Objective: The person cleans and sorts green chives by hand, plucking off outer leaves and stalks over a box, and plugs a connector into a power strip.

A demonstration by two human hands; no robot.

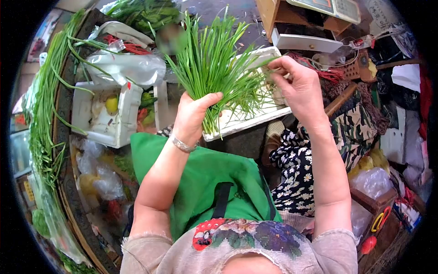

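Note:
A thick bunch of green chives [207, 59] is gripped near its lower ends by my left hand [194, 112], with the thumb laid across the stems and the tips fanning up and away. To the right of the bunch, my right hand [296, 86] has thumb and fingers pinched together. A few thin blades run to its fingertips, partly hidden by the fingers. Below both hands lies a shallow white foam tray [253, 124], with loose bits and thin blades over it. A green apron [196, 173] covers my lap.
Long green stalks [45, 105] lie along the ledge at left. A white foam box [102, 135] holds a yellow fruit [112, 105], with a clear plastic bag [130, 68] behind it. A wooden cabinet with an open drawer [305, 43] carries a scale [335, 7]. A wooden box [374, 203] stands at right.

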